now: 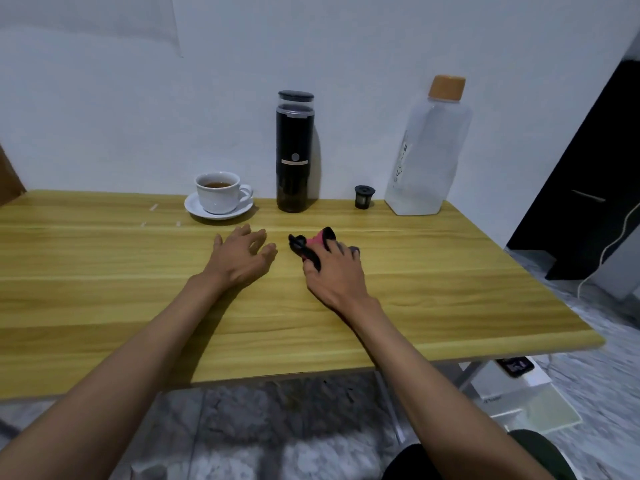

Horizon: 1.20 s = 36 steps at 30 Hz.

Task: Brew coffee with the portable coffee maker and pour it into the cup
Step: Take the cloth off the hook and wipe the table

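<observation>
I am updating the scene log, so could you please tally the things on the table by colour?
White: 2, the cup and its saucer
Black: 2, the coffee maker and the small filter basket
Clear with an orange cap: 1, the water bottle
Black and pink: 1, the cloth under the right hand
Total: 6

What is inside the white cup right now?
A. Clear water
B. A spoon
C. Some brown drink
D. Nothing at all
C: the white cup on its saucer holds a dark brown liquid, visible through the open top, and no spoon is in it.
</observation>
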### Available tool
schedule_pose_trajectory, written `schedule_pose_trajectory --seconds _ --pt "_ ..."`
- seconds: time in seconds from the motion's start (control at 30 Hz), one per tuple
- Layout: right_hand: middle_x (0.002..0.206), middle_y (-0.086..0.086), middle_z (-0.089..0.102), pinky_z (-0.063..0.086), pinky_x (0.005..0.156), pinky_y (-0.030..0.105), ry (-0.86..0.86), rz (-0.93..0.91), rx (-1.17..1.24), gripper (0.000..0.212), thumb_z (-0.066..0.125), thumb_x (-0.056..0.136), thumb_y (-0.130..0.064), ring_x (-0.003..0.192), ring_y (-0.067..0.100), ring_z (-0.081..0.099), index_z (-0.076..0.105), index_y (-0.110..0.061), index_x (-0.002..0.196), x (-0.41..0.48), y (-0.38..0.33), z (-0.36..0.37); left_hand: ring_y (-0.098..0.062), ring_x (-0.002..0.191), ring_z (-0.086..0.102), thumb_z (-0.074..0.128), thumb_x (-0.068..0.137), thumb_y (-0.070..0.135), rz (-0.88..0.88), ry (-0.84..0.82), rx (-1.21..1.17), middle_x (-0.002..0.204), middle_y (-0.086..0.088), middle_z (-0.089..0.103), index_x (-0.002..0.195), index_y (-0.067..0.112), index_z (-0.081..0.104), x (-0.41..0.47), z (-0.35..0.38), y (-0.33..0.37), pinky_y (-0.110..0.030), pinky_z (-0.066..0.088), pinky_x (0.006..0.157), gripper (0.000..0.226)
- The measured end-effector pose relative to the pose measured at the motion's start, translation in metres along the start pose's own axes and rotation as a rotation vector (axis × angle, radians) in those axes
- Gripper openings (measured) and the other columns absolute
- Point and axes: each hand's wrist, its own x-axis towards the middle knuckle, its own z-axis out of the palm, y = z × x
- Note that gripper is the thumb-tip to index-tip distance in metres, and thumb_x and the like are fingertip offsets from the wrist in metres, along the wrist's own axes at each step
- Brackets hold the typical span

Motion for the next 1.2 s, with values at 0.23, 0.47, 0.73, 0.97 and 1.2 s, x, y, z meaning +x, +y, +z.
schedule_pose_trajectory --seconds 0.23,0.47,0.73,0.97,1.2 --pt "0.142 0.007 0.05 0.026 0.113 0.05 -0.005 -0.015 -0.008 0.045 0.04 0.097 -0.035 0.13 0.028 0.042 0.05 -0.027 0.14 0.003 0.003 0.0 -0.024 0.15 0.022 0.036 0.098 0.062 -0.112 0.04 0.147 0.162 -0.004 0.029 0.147 0.029 0.045 -0.022 -0.05 -0.065 -0.063 0.002 0.116 0.06" --pt "0.14 0.008 0.051 0.025 0.113 0.048 0.034 0.079 -0.022 0.045 0.039 0.097 -0.033 0.128 0.03 0.044 0.05 -0.024 0.14 0.013 -0.004 0.005 -0.021 0.153 0.011 0.028 0.099 0.063 -0.206 0.025 0.231 0.166 -0.001 0.017 0.154 0.038 0.03 -0.072 -0.069 -0.116 -0.064 -0.001 0.117 0.061" --pt "0.145 0.01 0.045 0.018 0.114 0.057 -0.011 0.209 -0.058 0.046 0.038 0.098 -0.035 0.136 0.037 0.034 0.047 -0.018 0.14 0.038 -0.088 0.034 -0.021 0.154 0.009 0.031 0.101 0.056 -0.204 0.051 0.199 0.166 0.0 0.016 0.155 0.037 0.03 -0.07 -0.068 -0.111 -0.063 -0.003 0.117 0.057" --pt "0.134 0.008 0.055 0.029 0.108 0.047 -0.082 -0.215 0.174 0.042 0.033 0.099 -0.031 0.125 0.027 0.043 0.057 -0.023 0.132 0.025 -0.147 0.056 -0.031 0.142 0.034 0.03 0.1 0.022 -0.169 0.143 0.062 0.135 -0.011 0.052 0.123 0.013 0.051 -0.075 -0.072 -0.108 -0.067 0.004 0.116 0.032" --pt "0.078 -0.001 0.069 0.049 0.07 0.039 -0.286 -0.201 0.511 0.027 0.049 0.102 -0.032 0.07 0.017 0.061 0.074 -0.02 0.102 0.023 -0.146 0.023 -0.031 0.128 0.049 0.04 0.102 0.015 -0.18 0.2 -0.066 0.137 -0.013 0.056 0.128 0.007 0.058 -0.08 -0.08 -0.106 -0.057 0.01 0.119 0.033"
